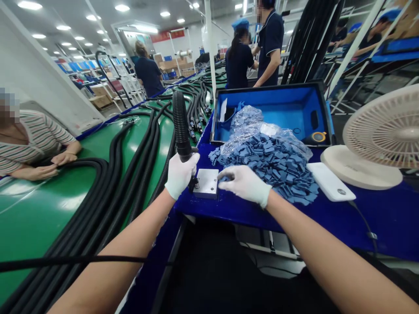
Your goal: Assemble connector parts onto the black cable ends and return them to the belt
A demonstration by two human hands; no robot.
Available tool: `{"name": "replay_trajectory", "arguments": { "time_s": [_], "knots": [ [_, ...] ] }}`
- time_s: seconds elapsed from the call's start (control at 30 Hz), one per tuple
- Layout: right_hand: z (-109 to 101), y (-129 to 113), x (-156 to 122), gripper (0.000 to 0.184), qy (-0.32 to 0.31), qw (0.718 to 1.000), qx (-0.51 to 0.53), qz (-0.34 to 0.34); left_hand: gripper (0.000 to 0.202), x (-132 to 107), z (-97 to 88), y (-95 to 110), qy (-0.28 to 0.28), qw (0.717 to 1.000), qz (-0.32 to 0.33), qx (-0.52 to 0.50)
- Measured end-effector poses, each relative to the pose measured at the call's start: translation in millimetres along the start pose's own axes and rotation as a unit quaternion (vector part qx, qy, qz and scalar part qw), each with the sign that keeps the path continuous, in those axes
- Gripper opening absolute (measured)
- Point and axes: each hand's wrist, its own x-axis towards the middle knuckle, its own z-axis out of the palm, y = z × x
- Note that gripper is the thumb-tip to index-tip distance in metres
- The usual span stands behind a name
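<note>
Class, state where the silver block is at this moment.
In the head view, the silver block sits near the centre on the blue tabletop, between the left hand and the right hand.

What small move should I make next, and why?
Perhaps ease the right hand toward the lower end of the hose to steady it. The left hand grips the hose, that end at the left side of the metal block, while the right hand is by the block's right side. Whether it pinches anything is unclear.
</note>
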Motion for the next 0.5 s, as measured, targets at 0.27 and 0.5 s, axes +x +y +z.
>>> {"name": "replay_trajectory", "arguments": {
  "time_s": [0.27,0.5],
  "knots": [
    [43,-14,49,0.013,-0.053,0.993,0.097,0.031,0.037,7,-13.6,-2,-0.044,0.995,0.052,0.076],
    [43,-16,69,0.019,-0.113,0.992,0.06,0.013,0.036,14,-17.1,-9,-0.051,0.993,0.052,0.092]
  ]
}}
